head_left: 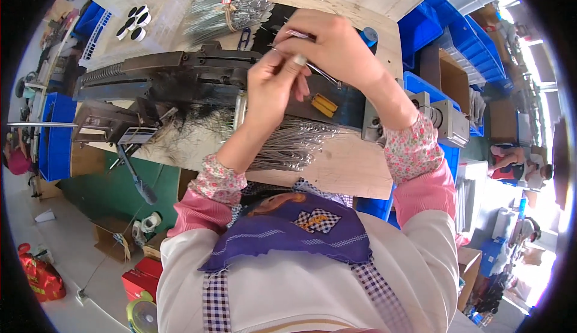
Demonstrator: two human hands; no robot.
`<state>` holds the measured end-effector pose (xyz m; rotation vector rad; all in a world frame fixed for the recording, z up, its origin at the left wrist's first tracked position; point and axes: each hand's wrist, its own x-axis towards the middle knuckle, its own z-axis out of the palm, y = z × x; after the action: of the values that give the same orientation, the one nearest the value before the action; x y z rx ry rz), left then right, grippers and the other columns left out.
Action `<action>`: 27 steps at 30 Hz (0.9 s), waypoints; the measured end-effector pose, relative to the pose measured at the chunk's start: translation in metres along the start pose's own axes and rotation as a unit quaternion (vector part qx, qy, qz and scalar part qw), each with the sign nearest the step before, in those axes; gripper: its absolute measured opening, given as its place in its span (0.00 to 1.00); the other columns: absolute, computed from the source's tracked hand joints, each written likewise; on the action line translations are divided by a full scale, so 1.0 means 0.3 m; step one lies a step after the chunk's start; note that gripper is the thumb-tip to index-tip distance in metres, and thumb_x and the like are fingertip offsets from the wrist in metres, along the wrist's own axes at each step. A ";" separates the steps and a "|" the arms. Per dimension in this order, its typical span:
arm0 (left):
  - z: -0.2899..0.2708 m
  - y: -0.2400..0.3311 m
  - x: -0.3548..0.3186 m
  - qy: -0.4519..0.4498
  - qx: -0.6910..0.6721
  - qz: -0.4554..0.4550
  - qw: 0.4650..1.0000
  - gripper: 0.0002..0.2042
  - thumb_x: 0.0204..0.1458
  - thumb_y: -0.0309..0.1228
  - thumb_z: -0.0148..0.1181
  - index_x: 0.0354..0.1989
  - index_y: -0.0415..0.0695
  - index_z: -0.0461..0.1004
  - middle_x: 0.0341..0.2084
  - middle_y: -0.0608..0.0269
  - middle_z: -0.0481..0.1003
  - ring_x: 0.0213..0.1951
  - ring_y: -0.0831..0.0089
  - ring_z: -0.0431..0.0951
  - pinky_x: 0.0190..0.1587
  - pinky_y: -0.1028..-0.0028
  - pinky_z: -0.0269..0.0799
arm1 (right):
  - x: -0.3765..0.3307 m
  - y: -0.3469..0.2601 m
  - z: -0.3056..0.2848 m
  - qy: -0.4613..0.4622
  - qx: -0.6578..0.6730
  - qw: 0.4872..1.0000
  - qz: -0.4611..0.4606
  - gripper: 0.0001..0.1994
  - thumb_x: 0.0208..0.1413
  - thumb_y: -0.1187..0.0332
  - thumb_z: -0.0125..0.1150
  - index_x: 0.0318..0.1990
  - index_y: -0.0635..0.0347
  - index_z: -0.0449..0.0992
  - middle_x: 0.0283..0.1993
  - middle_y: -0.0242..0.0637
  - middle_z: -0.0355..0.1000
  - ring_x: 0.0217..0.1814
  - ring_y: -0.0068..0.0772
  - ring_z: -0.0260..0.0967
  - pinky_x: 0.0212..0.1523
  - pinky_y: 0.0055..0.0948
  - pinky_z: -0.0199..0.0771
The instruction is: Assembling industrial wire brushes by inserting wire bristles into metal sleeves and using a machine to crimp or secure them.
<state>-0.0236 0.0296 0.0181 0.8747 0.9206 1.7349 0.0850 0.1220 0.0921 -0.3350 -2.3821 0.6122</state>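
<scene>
My two hands meet above the dark metal machine on the workbench. My right hand is closed round a thin metal tool, whose shiny shaft slants out below the palm. My left hand is pinched, thumb against fingers, just below the right fingers. A fine wire-like end shows near its fingertips, but what it grips is too small to name. Under the hands lies a small yellow block. Closer to me, a bundle of thin twisted metal wires rests on the bench.
Loose dark bristles litter the bench at left. Behind the machine stand a clear plastic basket with white, black-ended cylinders and a tied bundle of looped wires. A blue cap sits at back right. Blue bins stack at right.
</scene>
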 end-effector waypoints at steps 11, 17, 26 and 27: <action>0.030 0.027 0.029 0.034 0.031 0.048 0.998 0.10 0.61 0.30 0.52 0.39 0.34 0.75 0.25 0.63 0.74 0.19 0.79 0.71 0.19 0.80 0.65 | -0.197 0.018 -0.012 0.051 -0.017 0.991 0.126 0.08 0.48 0.72 0.64 0.35 0.64 0.78 0.31 0.44 0.75 0.33 0.47 0.74 0.34 0.34 0.74; 0.014 0.046 0.046 0.035 0.061 0.049 0.996 0.11 0.61 0.31 0.52 0.39 0.34 0.75 0.25 0.63 0.74 0.20 0.79 0.72 0.21 0.80 0.65 | -0.139 0.019 0.021 0.049 -0.008 0.994 0.099 0.09 0.50 0.69 0.63 0.38 0.61 0.79 0.33 0.45 0.76 0.34 0.46 0.75 0.35 0.30 0.74; -0.155 -0.146 -0.324 0.130 -0.206 -0.363 0.899 0.15 0.64 0.38 0.47 0.43 0.37 0.73 0.24 0.65 0.72 0.17 0.81 0.67 0.15 0.81 0.60 | -0.126 0.051 0.120 0.036 0.006 0.996 0.083 0.06 0.42 0.75 0.63 0.31 0.61 0.78 0.29 0.41 0.75 0.33 0.46 0.73 0.36 0.35 0.74; -0.207 -0.151 -0.316 0.095 -0.368 -0.356 0.853 0.16 0.64 0.40 0.45 0.40 0.39 0.73 0.22 0.67 0.71 0.16 0.81 0.67 0.13 0.82 0.60 | -0.129 0.053 0.124 0.047 0.009 0.995 0.088 0.06 0.42 0.75 0.63 0.31 0.61 0.78 0.29 0.41 0.75 0.33 0.46 0.73 0.36 0.35 0.74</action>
<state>-0.0313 -0.0599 -0.0643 -0.1556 0.5070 1.3282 0.0916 0.1082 0.0382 -0.5587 -2.2717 0.6832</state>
